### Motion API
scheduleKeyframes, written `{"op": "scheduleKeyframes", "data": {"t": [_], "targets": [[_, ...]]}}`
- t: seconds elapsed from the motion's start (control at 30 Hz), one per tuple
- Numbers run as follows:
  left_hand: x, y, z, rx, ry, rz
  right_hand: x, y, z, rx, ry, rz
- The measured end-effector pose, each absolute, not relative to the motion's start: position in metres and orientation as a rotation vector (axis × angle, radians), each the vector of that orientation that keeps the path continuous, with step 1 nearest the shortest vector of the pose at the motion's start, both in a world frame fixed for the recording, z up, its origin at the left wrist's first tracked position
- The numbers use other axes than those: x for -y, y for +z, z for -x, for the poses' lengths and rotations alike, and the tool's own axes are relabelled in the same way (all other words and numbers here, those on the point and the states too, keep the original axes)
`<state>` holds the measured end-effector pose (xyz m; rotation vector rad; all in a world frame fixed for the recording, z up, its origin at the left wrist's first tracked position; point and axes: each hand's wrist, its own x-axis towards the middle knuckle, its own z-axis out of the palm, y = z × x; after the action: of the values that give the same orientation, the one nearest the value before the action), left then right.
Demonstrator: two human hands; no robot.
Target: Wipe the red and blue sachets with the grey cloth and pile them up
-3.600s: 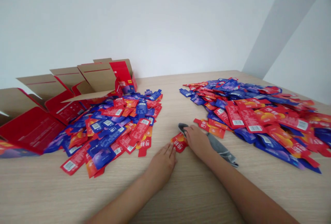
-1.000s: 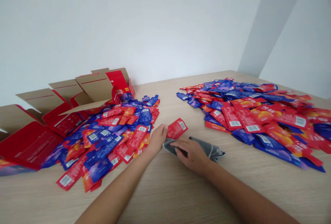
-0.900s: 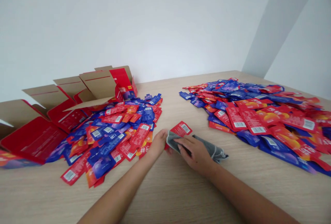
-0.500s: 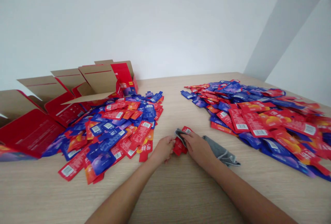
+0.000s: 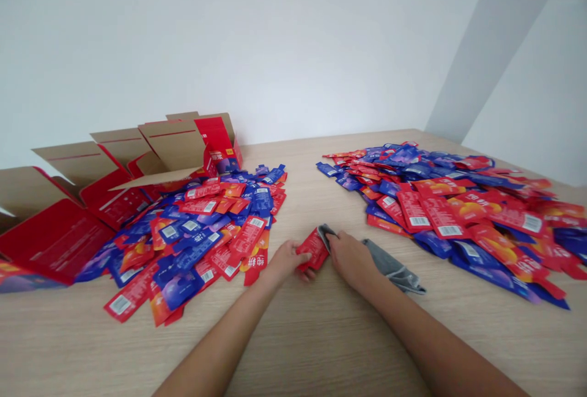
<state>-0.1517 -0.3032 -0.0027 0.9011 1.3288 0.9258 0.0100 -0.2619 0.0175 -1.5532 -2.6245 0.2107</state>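
Near the middle of the table, my left hand (image 5: 293, 259) pinches a red sachet (image 5: 314, 249) by its near left end, thumb on top. My right hand (image 5: 351, 258) grips a grey cloth (image 5: 389, 265), and a fold of that cloth touches the sachet's right end. The rest of the cloth trails on the table under and to the right of my right wrist. Whether the right fingertips also hold the sachet is hidden by the cloth.
A heap of red and blue sachets (image 5: 188, 244) lies on the left, and a larger sachet pile (image 5: 458, 207) on the right. Several open cardboard boxes (image 5: 59, 238) stand behind the left heap. A white wall (image 5: 275, 48) borders the table's (image 5: 293, 342) back edge.
My left hand has closed on the sachet, which is now turned and tilted up to the left. The right hand with the cloth has shifted slightly to the sachet's right end.
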Motion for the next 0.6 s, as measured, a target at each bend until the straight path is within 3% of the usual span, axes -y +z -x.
{"op": "scheduleKeyframes", "data": {"t": [0.13, 0.23, 0.37, 0.5, 0.6], "targets": [[0.308, -0.004, 0.159, -1.507, 1.147, -1.118, 0.250, 0.016, -0.019, 2.504, 0.291, 1.635], [0.315, 0.001, 0.166, -1.718, 1.226, -1.684, 0.239, 0.015, -0.031, 2.404, 0.299, 1.681], [0.323, 0.005, 0.168, -1.725, 0.991, -2.330, 0.241, 0.012, -0.035, 2.139, 0.322, 1.483], [0.323, 0.002, 0.161, -1.666, 0.834, -2.421, 0.260, 0.010, -0.018, 2.354, 0.446, 1.128], [0.320, -0.001, 0.159, -1.631, 0.804, -2.405, 0.264, 0.011, -0.009, 2.510, 0.490, 1.142]]}}
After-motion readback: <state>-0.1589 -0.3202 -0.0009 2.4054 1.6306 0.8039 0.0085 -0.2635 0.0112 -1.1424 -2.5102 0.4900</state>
